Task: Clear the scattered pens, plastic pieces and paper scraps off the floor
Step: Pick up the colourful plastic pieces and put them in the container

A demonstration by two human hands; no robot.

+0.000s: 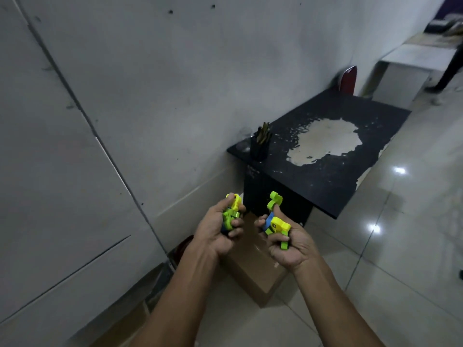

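My left hand point(218, 231) is closed around a bunch of yellow and green plastic pieces point(232, 211). A second bunch of green, yellow and blue plastic pieces point(275, 221) sits in the grip of my right hand point(290, 244). Both hands are held up side by side above a brown cardboard box point(253, 269) that stands on the floor by the wall. On the near corner of the black table point(325, 176) stands a black pen holder point(259, 146) with several pens in it.
The black table has a worn pale patch on its top and stands against the grey wall. A red chair back point(348, 80) shows behind it, and a white bench point(416, 63) farther right. Glossy white floor tiles point(400, 234) spread to the right.
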